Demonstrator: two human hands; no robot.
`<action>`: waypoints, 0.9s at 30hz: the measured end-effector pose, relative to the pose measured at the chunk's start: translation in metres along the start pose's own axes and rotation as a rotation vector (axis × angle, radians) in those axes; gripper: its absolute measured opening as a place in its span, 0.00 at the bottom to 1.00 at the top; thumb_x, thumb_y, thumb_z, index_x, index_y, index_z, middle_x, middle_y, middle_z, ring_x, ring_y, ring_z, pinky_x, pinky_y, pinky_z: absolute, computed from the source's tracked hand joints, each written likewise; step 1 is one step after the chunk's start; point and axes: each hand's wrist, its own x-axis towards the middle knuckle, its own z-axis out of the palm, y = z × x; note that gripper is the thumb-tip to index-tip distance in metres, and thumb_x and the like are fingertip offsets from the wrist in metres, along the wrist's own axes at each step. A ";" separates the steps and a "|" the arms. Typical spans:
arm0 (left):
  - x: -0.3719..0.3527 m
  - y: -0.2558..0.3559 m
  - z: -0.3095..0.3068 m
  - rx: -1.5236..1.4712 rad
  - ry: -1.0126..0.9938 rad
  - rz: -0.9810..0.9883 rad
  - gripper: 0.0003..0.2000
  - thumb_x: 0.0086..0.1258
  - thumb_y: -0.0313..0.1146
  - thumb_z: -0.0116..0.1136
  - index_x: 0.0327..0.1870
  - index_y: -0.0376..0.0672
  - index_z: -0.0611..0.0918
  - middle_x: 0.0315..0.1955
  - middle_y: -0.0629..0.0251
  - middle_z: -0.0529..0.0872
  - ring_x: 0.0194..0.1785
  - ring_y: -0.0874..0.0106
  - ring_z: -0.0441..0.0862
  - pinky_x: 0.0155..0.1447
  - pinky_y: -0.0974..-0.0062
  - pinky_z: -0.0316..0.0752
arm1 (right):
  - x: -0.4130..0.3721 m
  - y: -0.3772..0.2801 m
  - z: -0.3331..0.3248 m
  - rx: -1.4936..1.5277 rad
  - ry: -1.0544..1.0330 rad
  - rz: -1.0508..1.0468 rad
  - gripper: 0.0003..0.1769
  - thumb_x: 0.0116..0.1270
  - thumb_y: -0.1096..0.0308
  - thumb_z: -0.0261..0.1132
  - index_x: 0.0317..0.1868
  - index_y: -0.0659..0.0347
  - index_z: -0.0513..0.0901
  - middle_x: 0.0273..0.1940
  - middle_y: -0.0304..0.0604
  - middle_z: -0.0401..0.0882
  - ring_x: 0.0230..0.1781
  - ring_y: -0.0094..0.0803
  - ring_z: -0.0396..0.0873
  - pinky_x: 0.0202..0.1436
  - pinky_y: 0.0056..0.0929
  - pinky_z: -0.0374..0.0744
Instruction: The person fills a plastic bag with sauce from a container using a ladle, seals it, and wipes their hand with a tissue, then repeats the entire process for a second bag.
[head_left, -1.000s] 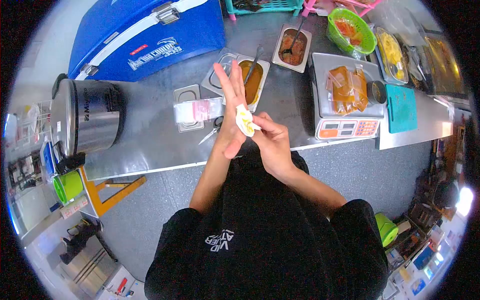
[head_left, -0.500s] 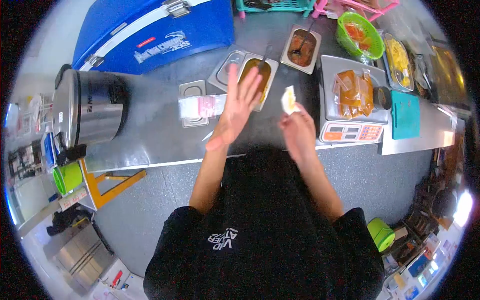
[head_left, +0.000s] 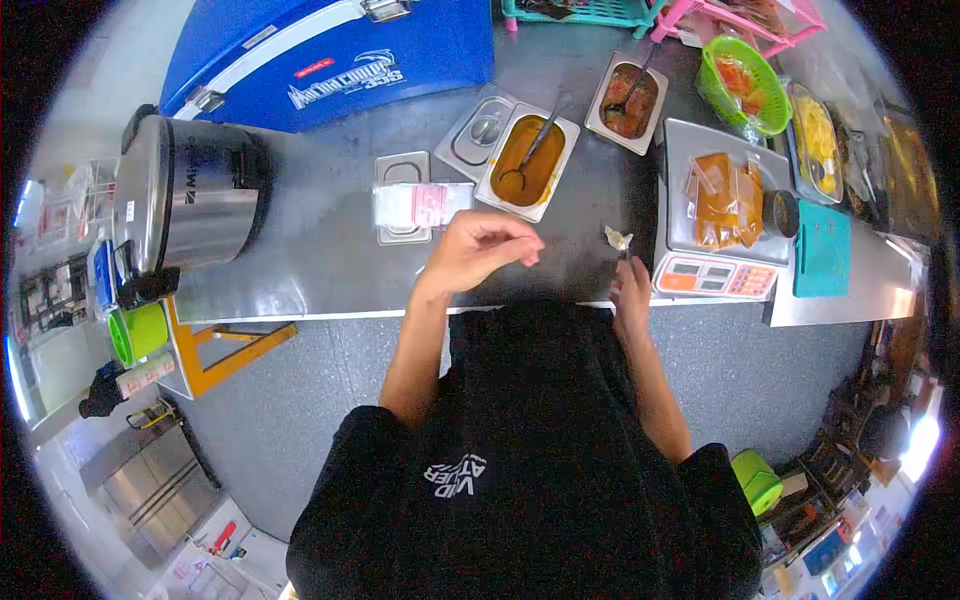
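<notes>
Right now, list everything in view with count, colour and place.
Counter: 1, silver, middle
Cooler: 1, blue, far left
Pot: 1, silver, left end
Food pans: 2, silver, middle
Lids: 2, silver, left of pans
Plastic bags: 1 stack, pink-white, on a lid
Tissue: 1, white, by right hand
Scale: 1, grey, right of pans
Filled bags: a pile, orange, on scale
Basket: 1, green, beyond scale
Food: 1 tray, yellow, beside basket
Board: 1, teal, right of scale
Racks: 2, teal, pink, far edge
Edge clutter: too indistinct
Shirt: 1, black, bottom
Left hand: 1, bare, middle
Right hand: 1, bare, by tissue
</notes>
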 end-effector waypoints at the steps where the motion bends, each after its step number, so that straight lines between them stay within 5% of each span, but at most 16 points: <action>1: -0.003 -0.001 -0.006 0.034 0.057 -0.014 0.05 0.69 0.21 0.63 0.42 0.31 0.86 0.35 0.60 0.88 0.37 0.74 0.86 0.43 0.77 0.81 | -0.001 0.000 -0.003 -0.051 -0.027 -0.064 0.26 0.71 0.63 0.65 0.66 0.61 0.72 0.41 0.36 0.78 0.34 0.20 0.75 0.33 0.21 0.75; 6: -0.040 -0.042 -0.062 0.203 0.341 -0.083 0.06 0.71 0.24 0.62 0.43 0.33 0.87 0.33 0.63 0.89 0.37 0.76 0.86 0.43 0.79 0.80 | -0.009 0.001 -0.011 -0.232 -0.102 -0.394 0.24 0.72 0.64 0.64 0.65 0.61 0.73 0.40 0.36 0.77 0.35 0.20 0.74 0.35 0.21 0.75; 10: -0.044 -0.062 -0.078 0.631 0.455 -0.178 0.10 0.68 0.31 0.65 0.46 0.36 0.87 0.33 0.60 0.90 0.34 0.72 0.86 0.42 0.74 0.80 | -0.008 -0.008 0.005 -0.373 -0.179 -0.483 0.16 0.73 0.69 0.63 0.58 0.63 0.78 0.37 0.34 0.76 0.34 0.19 0.72 0.38 0.19 0.73; 13: -0.037 -0.076 -0.078 1.047 0.349 -0.285 0.14 0.65 0.37 0.67 0.47 0.39 0.87 0.34 0.56 0.89 0.35 0.62 0.87 0.42 0.65 0.80 | -0.006 -0.015 0.019 -0.448 -0.215 -0.608 0.14 0.73 0.70 0.62 0.56 0.64 0.79 0.36 0.34 0.76 0.34 0.18 0.71 0.38 0.19 0.73; 14: -0.034 -0.085 -0.077 1.084 0.296 -0.304 0.15 0.64 0.38 0.67 0.47 0.40 0.87 0.34 0.55 0.89 0.36 0.60 0.87 0.43 0.64 0.80 | -0.001 -0.014 0.022 -0.450 -0.177 -0.642 0.15 0.71 0.69 0.64 0.55 0.63 0.80 0.38 0.41 0.80 0.34 0.27 0.78 0.40 0.25 0.77; 16: -0.026 -0.108 -0.073 1.150 0.184 -0.337 0.16 0.62 0.40 0.67 0.48 0.42 0.86 0.34 0.54 0.89 0.38 0.56 0.87 0.44 0.60 0.80 | 0.001 -0.025 0.023 -0.450 -0.144 -0.630 0.15 0.71 0.69 0.63 0.56 0.63 0.80 0.37 0.43 0.81 0.34 0.28 0.78 0.40 0.26 0.78; 21: 0.000 -0.121 -0.007 0.940 -0.192 -0.257 0.19 0.64 0.42 0.67 0.54 0.45 0.84 0.34 0.56 0.89 0.39 0.56 0.87 0.46 0.60 0.80 | 0.005 -0.039 -0.001 -0.477 -0.005 -0.631 0.13 0.72 0.72 0.60 0.55 0.65 0.80 0.39 0.48 0.83 0.35 0.34 0.81 0.40 0.30 0.79; 23: 0.016 -0.120 0.027 0.899 -0.320 -0.201 0.19 0.65 0.42 0.66 0.54 0.45 0.83 0.35 0.56 0.89 0.41 0.56 0.86 0.48 0.58 0.80 | 0.010 -0.039 -0.016 -0.721 -0.038 -0.658 0.14 0.69 0.73 0.61 0.54 0.66 0.80 0.39 0.53 0.84 0.36 0.39 0.83 0.41 0.34 0.79; 27: 0.046 -0.129 0.075 0.938 -0.322 -0.148 0.17 0.65 0.40 0.65 0.51 0.43 0.83 0.39 0.54 0.87 0.46 0.54 0.85 0.51 0.57 0.79 | 0.025 -0.016 -0.034 -1.055 -0.071 -0.778 0.16 0.65 0.71 0.65 0.53 0.64 0.82 0.40 0.59 0.83 0.39 0.51 0.84 0.42 0.43 0.81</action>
